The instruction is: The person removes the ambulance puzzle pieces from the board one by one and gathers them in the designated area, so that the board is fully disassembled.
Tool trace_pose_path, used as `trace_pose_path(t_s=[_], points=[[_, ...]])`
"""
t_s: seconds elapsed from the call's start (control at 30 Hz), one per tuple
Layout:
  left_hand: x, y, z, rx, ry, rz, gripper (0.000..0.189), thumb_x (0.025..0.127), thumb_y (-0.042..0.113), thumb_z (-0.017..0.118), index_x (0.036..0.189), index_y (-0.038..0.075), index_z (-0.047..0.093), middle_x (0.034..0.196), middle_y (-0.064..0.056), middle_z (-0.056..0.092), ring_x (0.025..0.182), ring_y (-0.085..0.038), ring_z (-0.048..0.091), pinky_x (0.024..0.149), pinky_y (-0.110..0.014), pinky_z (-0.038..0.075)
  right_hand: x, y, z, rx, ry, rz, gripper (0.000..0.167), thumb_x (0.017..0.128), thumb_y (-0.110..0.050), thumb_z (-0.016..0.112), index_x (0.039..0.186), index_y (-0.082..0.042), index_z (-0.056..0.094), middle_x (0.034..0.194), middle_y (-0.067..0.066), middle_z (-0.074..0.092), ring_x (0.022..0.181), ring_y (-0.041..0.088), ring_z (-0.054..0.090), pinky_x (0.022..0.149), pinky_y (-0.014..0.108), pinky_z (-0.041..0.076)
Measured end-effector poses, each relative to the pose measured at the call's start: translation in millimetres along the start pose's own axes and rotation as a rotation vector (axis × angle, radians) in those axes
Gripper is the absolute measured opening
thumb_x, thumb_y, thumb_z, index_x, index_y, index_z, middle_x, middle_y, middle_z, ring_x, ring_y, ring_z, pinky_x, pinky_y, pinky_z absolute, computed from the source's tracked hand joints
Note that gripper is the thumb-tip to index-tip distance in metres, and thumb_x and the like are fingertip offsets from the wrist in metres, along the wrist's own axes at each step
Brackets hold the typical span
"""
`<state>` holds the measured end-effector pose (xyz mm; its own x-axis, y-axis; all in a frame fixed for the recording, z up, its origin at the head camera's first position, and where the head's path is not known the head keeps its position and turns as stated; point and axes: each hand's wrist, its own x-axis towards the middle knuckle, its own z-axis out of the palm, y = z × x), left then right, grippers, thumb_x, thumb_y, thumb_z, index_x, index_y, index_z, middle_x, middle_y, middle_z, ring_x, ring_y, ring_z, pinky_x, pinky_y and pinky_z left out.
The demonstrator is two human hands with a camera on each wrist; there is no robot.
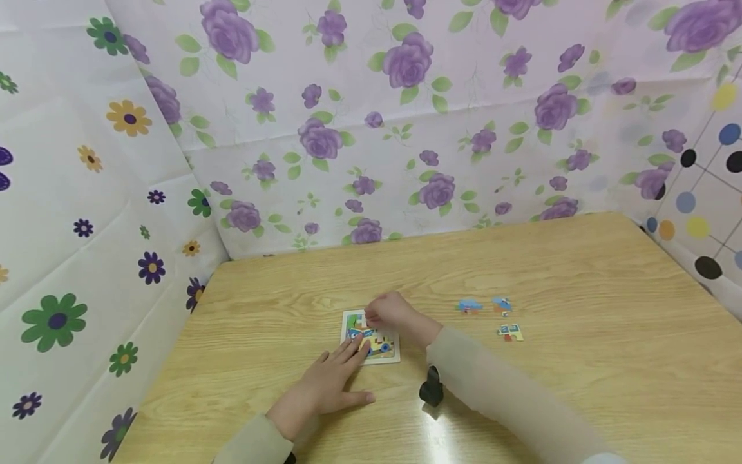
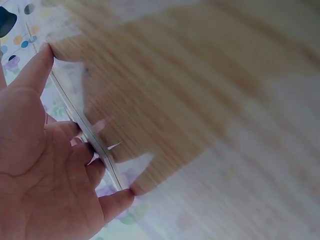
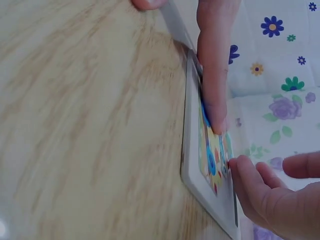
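- While the left hand [image 1: 329, 385] is pressing on the near left part of the puzzle [image 1: 396, 353], the right hand [image 1: 397, 314] is bending over its far side, covering the far right corner.
- The puzzle is lying flat on the table [image 1: 249, 351], its pale frame surrounding a colourful picture with blue wheels.
- The left hand is keeping its fingers straight and apart, clamped on nothing; its fingertips are resting on the puzzle, and its thumb is pointing out to the right, off the frame.
- The right hand is bending its fingers down, and in the right wrist view fingertips are touching the puzzle; whether they are pinching anything, I cannot tell.
- To the right, well apart from the puzzle, two blue pieces [image 1: 470, 306] are lying near each other, and a yellow piece [image 1: 511, 332] is lying just nearer the person.
- A black device [image 1: 431, 388] is sitting at the right wrist, beside the beige sleeve [image 1: 493, 377].
- Behind the table, a rose-patterned cloth [image 1: 348, 96] is hanging; a daisy cloth [image 1: 52, 212] is covering the left side, a dotted cloth [image 1: 684, 238] the right.
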<state>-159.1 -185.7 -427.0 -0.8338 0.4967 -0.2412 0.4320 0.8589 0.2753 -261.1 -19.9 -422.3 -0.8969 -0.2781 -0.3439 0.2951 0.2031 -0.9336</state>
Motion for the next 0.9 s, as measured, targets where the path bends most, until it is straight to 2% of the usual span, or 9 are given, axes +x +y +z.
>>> trace_pose_path(t_s=[0.2,0.33,0.53,0.73,0.9], points=[[-0.6,0.5,-0.4,0.003,0.006,0.011,0.088,0.087,0.061,0.055,0.152,0.011,0.021,0.16,-0.011,0.013,0.145,-0.032,0.017,0.108,-0.065,0.025,0.7,-4,5,0.085,0.02,0.038,0.03,0.094,-0.004,0.049,0.118,0.013,0.054,0.104,0.02,0.063,0.093,0.024,0.065,0.083,0.029,0.055],[-0.1,0.6,-0.7,0.011,0.015,0.018,0.088,0.087,0.06,0.054,0.152,0.011,0.022,0.16,-0.011,0.014,0.145,-0.033,0.017,0.108,-0.066,0.021,1.6,-5,8,0.154,0.016,0.069,0.029,0.095,-0.002,0.047,0.119,0.014,0.052,0.103,0.02,0.061,0.093,0.024,0.063,0.087,0.03,0.054],[0.4,-0.6,0.8,0.014,0.021,0.022,0.088,0.087,0.061,0.054,0.152,0.012,0.021,0.16,-0.01,0.013,0.146,-0.032,0.016,0.109,-0.068,0.016,0.4,-9,11,0.278,0.007,0.125,0.03,0.097,0.001,0.04,0.121,0.015,0.05,0.111,0.027,0.058,0.103,0.033,0.062,0.092,0.035,0.052],[0.3,-1.1,0.7,0.002,0.011,0.02,0.088,0.087,0.061,0.054,0.152,0.012,0.02,0.16,-0.01,0.012,0.146,-0.032,0.016,0.109,-0.067,0.017,0.5,-8,11,0.397,0.006,0.153,0.035,0.096,0.0,0.037,0.127,0.015,0.042,0.118,0.032,0.053,0.109,0.039,0.059,0.095,0.04,0.05],[0.0,-0.2,-1.2,-0.021,-0.001,0.018,0.088,0.087,0.059,0.055,0.153,0.012,0.02,0.16,-0.01,0.011,0.146,-0.033,0.015,0.109,-0.067,0.02,0.1,-6,14,0.372,0.041,0.127,0.036,0.096,-0.002,0.042,0.128,0.013,0.043,0.115,0.029,0.056,0.097,0.031,0.062,0.091,0.036,0.053]])
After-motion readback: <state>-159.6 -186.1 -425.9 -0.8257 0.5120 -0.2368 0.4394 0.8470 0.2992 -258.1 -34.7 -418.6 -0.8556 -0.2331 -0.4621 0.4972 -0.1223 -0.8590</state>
